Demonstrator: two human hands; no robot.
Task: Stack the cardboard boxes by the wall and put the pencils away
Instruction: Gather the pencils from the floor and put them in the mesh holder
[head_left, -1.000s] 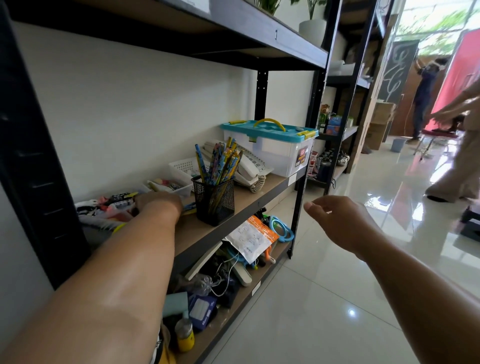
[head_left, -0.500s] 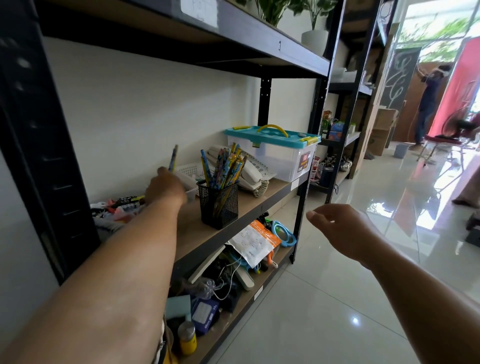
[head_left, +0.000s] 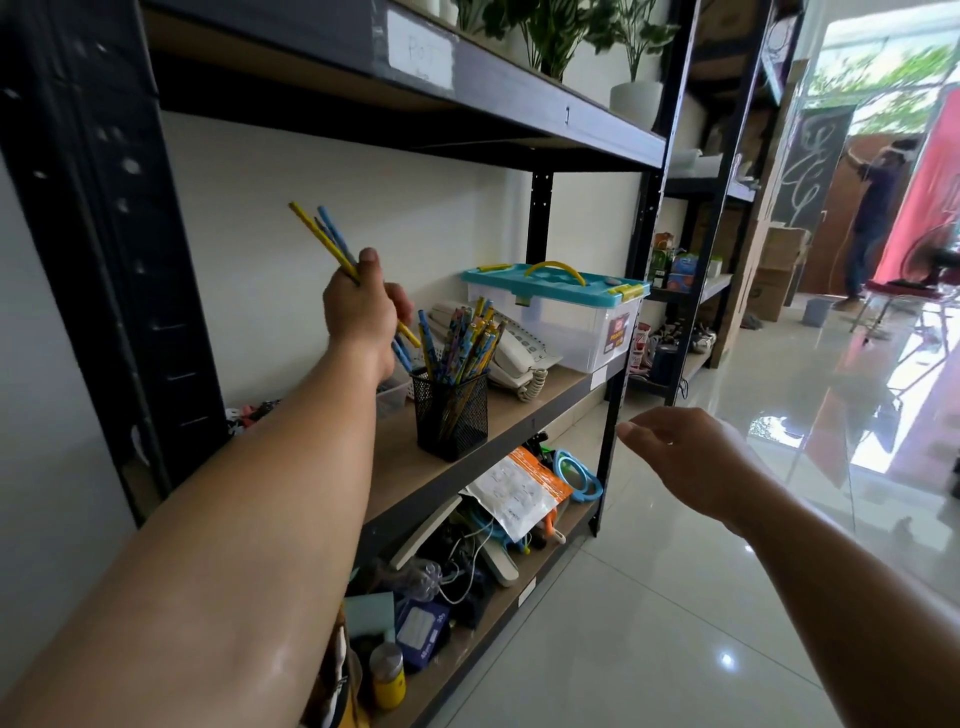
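The left hand (head_left: 358, 312) grips a few pencils (head_left: 324, 236) tilted just above the mesh cup (head_left: 451, 413) on the shelf (head_left: 540, 400), seemingly to drop them in, while the right hand (head_left: 691, 462) hangs loosely open and empty.

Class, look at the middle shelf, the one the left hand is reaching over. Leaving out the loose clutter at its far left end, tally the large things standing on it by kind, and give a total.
Black mesh pencil cup: 1
Clear storage box with teal lid: 1
Beige desk telephone: 1
Total: 3
The left hand holds a few pencils above the cup; the exact number is unclear.
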